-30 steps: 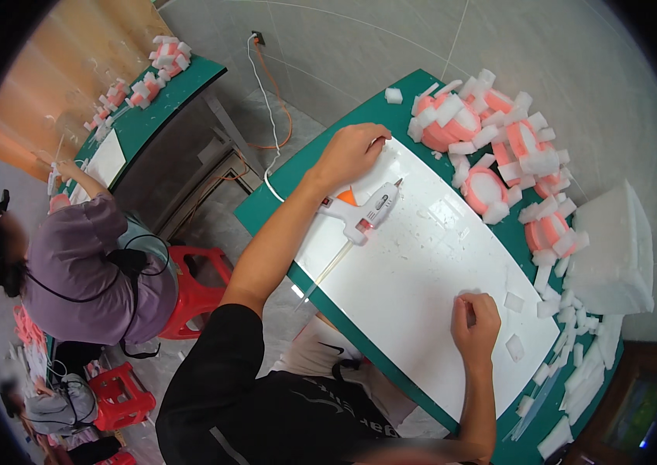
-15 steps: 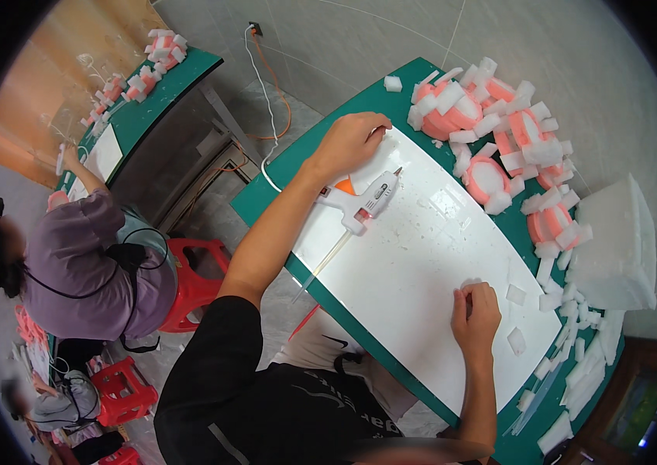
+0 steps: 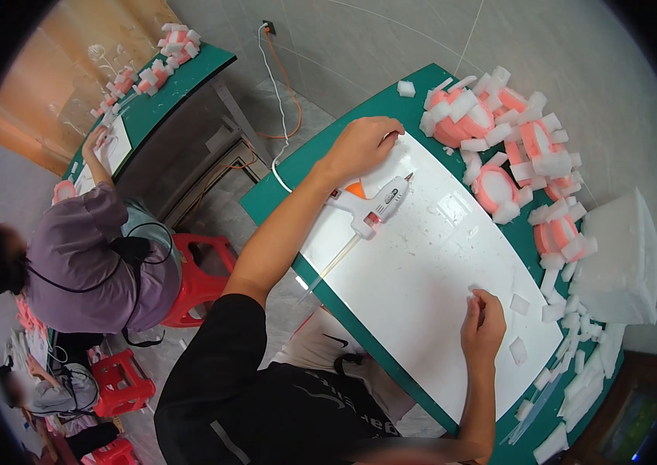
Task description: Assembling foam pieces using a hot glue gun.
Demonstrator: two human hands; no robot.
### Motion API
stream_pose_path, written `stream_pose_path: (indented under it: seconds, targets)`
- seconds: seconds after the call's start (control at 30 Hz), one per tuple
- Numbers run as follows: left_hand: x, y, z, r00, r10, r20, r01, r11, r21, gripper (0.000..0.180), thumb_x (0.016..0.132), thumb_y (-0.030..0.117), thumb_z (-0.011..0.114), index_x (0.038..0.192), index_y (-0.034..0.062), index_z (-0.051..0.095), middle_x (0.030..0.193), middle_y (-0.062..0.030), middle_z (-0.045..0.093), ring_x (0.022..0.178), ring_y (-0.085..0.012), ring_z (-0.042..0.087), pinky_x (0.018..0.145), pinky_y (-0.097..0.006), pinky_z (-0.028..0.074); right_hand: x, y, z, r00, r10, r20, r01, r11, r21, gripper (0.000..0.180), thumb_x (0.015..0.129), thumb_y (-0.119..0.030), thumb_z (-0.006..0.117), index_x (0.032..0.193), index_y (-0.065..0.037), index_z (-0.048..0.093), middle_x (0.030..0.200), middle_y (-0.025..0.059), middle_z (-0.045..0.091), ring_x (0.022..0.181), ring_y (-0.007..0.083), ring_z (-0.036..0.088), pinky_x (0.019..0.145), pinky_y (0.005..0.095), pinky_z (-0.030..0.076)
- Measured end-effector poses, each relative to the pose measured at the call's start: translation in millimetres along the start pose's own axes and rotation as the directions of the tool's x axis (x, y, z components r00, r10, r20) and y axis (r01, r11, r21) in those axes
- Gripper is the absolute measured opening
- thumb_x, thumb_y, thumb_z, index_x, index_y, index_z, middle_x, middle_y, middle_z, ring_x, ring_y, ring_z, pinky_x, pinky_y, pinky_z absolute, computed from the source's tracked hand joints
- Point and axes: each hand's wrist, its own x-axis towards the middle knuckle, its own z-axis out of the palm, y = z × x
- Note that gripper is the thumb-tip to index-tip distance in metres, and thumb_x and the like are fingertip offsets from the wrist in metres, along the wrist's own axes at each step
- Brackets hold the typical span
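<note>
On the white board (image 3: pixel 437 256) lies a white hot glue gun (image 3: pixel 375 205) with an orange trigger, a clear glue stick (image 3: pixel 336 263) coming out of its back end. My left hand (image 3: pixel 367 147) rests past the gun at the board's far-left corner, fingers curled down and their tips partly hidden. Toward the right side of the board, my right hand (image 3: pixel 485 329) has its thumb and fingers bent together. A pale speck shows at its fingertips, too small to name. Two small white foam pieces (image 3: pixel 519 304) lie just right of that hand.
Pink rings with white foam blocks (image 3: pixel 495 190) crowd the green table's (image 3: pixel 305 159) far side. At right stand a translucent white bin (image 3: pixel 619 260) and foam strips (image 3: pixel 588 380). A white cord (image 3: pixel 280 177) runs off left. Co-workers sit by red stools (image 3: pixel 203 279) at left.
The whole view has shifted slightly. My right hand's fingers have loosened a little and the hand has turned slightly. My left hand stays at the board's corner; a co-worker's hand has moved over their table.
</note>
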Motion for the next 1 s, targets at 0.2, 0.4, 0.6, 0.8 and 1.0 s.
stream_pose_path:
  seconds: [0.2, 0.4, 0.6, 0.8, 1.0]
  targets:
    - [-1, 1, -3, 1.0, -0.005, 0.012, 0.005, 1.0, 0.003, 0.018, 0.089, 0.009, 0.058, 0.102, 0.0019, 0.068, 0.097, -0.0155, 0.07, 0.081, -0.0303, 0.066, 0.075, -0.037, 0.052, 1, -4, -3, 0.997, 0.081, -0.008, -0.081, 0.996, 0.037, 0.011, 0.095, -0.001, 0.055, 0.102, 0.002, 0.064, 0.086, 0.0122, 0.063, 0.073, 0.0206, 0.063, 0.064, 0.0281, 0.05]
    - [0, 0, -1, 1.0, -0.001, 0.011, 0.001, 1.0, 0.004, 0.018, 0.089, 0.009, 0.057, 0.102, 0.0019, 0.069, 0.099, -0.0153, 0.07, 0.082, -0.0302, 0.066, 0.075, -0.037, 0.052, -5, 5, 0, 0.957, 0.289, -0.016, -0.272, 0.916, 0.294, 0.009, 0.098, -0.001, 0.053, 0.101, 0.002, 0.06, 0.086, 0.0068, 0.063, 0.074, 0.0107, 0.062, 0.067, 0.0211, 0.047]
    - [0, 5, -1, 1.0, -0.016, 0.019, 0.016, 1.0, 0.0, 0.019, 0.089, 0.009, 0.056, 0.1, 0.0017, 0.069, 0.098, -0.0152, 0.07, 0.086, -0.0318, 0.066, 0.078, -0.039, 0.052, -2, 8, 0, 0.895, 0.446, 0.027, -0.384, 0.737, 0.557, 0.009, 0.096, -0.003, 0.058, 0.103, 0.003, 0.059, 0.083, 0.006, 0.066, 0.076, 0.0099, 0.065, 0.067, 0.0204, 0.05]
    - [-1, 6, -3, 1.0, -0.023, 0.017, 0.023, 1.0, -0.002, 0.019, 0.089, 0.009, 0.054, 0.099, 0.0018, 0.069, 0.097, -0.015, 0.07, 0.089, -0.0333, 0.066, 0.08, -0.041, 0.052, -1, 8, -1, 0.893, 0.444, 0.07, -0.408, 0.735, 0.541, 0.011, 0.095, -0.002, 0.061, 0.104, 0.002, 0.057, 0.087, 0.0057, 0.064, 0.078, 0.0103, 0.063, 0.071, 0.0209, 0.05]
    - [0, 2, -1, 0.999, -0.028, 0.028, 0.028, 1.0, -0.004, 0.018, 0.089, 0.008, 0.056, 0.1, 0.0016, 0.069, 0.097, -0.0151, 0.07, 0.085, -0.0313, 0.066, 0.078, -0.039, 0.052, -4, 13, 0, 0.903, 0.425, 0.06, -0.383, 0.735, 0.559, 0.011, 0.094, -0.001, 0.061, 0.104, 0.002, 0.057, 0.089, 0.0066, 0.065, 0.077, 0.0081, 0.061, 0.071, 0.0204, 0.05]
